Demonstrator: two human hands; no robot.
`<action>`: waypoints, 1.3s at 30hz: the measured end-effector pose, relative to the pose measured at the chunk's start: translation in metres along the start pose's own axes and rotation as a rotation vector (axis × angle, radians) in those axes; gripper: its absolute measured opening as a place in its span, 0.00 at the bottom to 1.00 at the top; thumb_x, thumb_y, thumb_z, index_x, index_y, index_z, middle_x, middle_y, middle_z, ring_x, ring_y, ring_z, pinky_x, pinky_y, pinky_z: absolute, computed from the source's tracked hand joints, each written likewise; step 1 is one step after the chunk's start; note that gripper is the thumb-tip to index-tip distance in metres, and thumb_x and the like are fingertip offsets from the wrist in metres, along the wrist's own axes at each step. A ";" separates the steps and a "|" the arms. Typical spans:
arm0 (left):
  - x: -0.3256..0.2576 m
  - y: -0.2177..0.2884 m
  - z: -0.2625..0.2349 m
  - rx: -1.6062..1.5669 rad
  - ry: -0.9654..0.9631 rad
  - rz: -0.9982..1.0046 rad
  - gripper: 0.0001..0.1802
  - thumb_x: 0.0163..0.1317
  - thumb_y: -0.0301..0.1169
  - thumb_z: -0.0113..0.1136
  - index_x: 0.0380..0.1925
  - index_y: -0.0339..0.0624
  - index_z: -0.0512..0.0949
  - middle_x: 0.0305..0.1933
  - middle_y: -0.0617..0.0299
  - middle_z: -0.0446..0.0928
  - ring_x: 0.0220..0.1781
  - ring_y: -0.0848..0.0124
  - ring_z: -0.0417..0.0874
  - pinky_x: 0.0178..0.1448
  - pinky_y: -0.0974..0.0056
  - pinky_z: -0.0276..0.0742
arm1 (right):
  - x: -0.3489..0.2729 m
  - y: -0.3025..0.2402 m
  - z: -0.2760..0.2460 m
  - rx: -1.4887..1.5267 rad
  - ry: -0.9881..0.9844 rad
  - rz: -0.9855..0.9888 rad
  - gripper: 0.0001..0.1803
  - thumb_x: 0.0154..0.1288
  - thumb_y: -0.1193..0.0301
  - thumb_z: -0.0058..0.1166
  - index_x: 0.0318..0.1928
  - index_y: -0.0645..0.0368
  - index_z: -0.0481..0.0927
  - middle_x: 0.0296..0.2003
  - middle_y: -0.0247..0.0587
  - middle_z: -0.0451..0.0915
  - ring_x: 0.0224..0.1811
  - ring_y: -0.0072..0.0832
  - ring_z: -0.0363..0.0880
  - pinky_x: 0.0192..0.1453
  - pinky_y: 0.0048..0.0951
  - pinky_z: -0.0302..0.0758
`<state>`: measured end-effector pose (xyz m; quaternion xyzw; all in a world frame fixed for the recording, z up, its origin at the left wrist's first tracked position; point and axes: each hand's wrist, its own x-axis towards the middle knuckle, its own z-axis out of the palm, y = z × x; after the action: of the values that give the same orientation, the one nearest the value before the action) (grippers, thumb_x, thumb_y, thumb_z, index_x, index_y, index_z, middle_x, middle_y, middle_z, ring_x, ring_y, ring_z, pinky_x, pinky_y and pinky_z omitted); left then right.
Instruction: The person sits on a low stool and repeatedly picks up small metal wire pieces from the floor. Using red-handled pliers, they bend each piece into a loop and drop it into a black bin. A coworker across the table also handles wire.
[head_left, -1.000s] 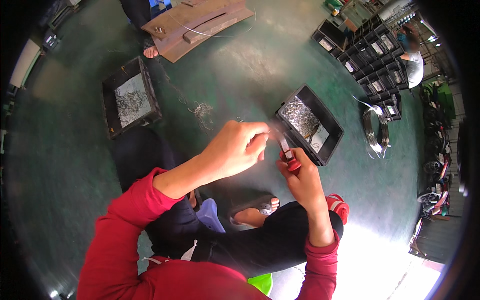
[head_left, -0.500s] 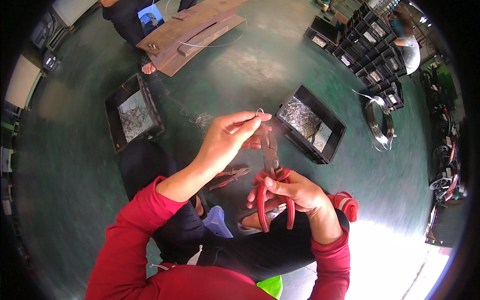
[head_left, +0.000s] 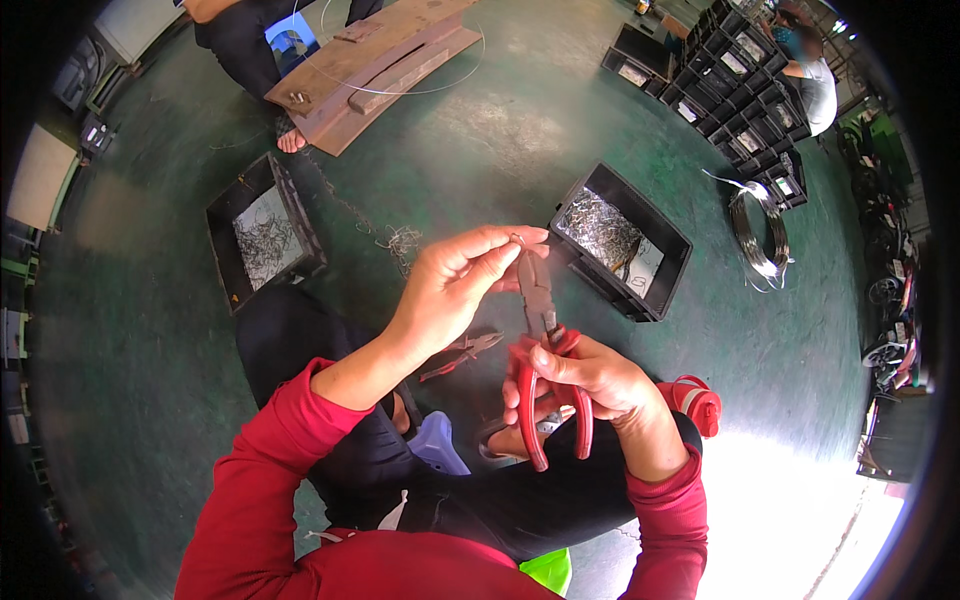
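My left hand (head_left: 455,280) pinches a small piece of bent metal wire (head_left: 518,240) between thumb and forefinger, and most of it is hidden by the fingertips. In my right hand (head_left: 600,385) are pliers (head_left: 537,290) with red handles, gripped around the handles with the jaws pointing away from me. Their jaw tips meet the left fingertips beside the wire; whether they bite it is too small to tell. A second pair of red-handled pliers (head_left: 463,354) lies on the floor below my left wrist.
Black crates with cut wire pieces stand at the right (head_left: 665,250) and left (head_left: 225,250). A wire coil (head_left: 757,237) lies farther right, near stacked black crates (head_left: 735,75). Rusty metal planks (head_left: 375,65) lie ahead by a seated person; a red container (head_left: 700,405) is by my right knee.
The curved wire end that stood above my left fingertips has dropped, showing only a small bit. The pliers' jaws have moved slightly up and left, closer to the left fingers.
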<state>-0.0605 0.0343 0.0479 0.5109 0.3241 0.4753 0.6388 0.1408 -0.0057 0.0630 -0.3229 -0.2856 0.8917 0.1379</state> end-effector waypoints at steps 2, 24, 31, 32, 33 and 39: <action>0.002 0.003 -0.004 0.021 -0.010 -0.005 0.19 0.74 0.34 0.45 0.59 0.39 0.74 0.54 0.53 0.79 0.55 0.65 0.81 0.56 0.62 0.79 | -0.002 0.002 0.001 -0.229 0.190 -0.093 0.24 0.69 0.54 0.54 0.48 0.65 0.73 0.37 0.43 0.80 0.41 0.33 0.82 0.45 0.35 0.80; -0.015 0.007 0.000 0.373 -0.084 -0.179 0.16 0.73 0.28 0.44 0.53 0.35 0.77 0.18 0.67 0.73 0.19 0.83 0.69 0.24 0.73 0.65 | 0.008 0.020 0.004 -1.196 0.995 -0.411 0.12 0.64 0.69 0.61 0.41 0.64 0.75 0.29 0.50 0.80 0.29 0.36 0.78 0.39 0.32 0.74; -0.019 0.010 0.005 0.290 -0.030 -0.201 0.14 0.72 0.28 0.44 0.48 0.34 0.77 0.16 0.68 0.71 0.17 0.84 0.68 0.21 0.73 0.62 | 0.012 0.020 0.001 -1.230 1.017 -0.457 0.13 0.62 0.71 0.62 0.41 0.63 0.73 0.30 0.51 0.79 0.30 0.41 0.79 0.38 0.34 0.74; -0.019 0.010 0.005 0.290 -0.025 -0.225 0.14 0.72 0.28 0.45 0.48 0.34 0.77 0.17 0.68 0.71 0.17 0.84 0.68 0.21 0.73 0.62 | 0.013 0.019 0.001 -1.231 1.019 -0.472 0.13 0.62 0.71 0.62 0.41 0.63 0.73 0.30 0.51 0.79 0.30 0.42 0.79 0.38 0.34 0.74; -0.019 0.011 0.006 0.288 -0.021 -0.239 0.14 0.72 0.28 0.45 0.48 0.34 0.77 0.17 0.68 0.71 0.18 0.84 0.68 0.22 0.73 0.62 | 0.013 0.019 0.001 -1.237 1.024 -0.476 0.13 0.62 0.71 0.63 0.41 0.63 0.73 0.31 0.51 0.78 0.32 0.45 0.79 0.38 0.37 0.74; -0.020 0.005 0.011 0.247 0.028 -0.184 0.13 0.73 0.29 0.45 0.47 0.33 0.77 0.18 0.67 0.71 0.21 0.84 0.69 0.24 0.74 0.63 | 0.018 0.022 0.000 -1.317 1.089 -0.552 0.13 0.61 0.73 0.63 0.41 0.64 0.72 0.33 0.52 0.78 0.35 0.51 0.78 0.40 0.38 0.74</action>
<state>-0.0593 0.0118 0.0546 0.5472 0.4343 0.3782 0.6074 0.1259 -0.0159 0.0409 -0.6344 -0.7017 0.2056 0.2505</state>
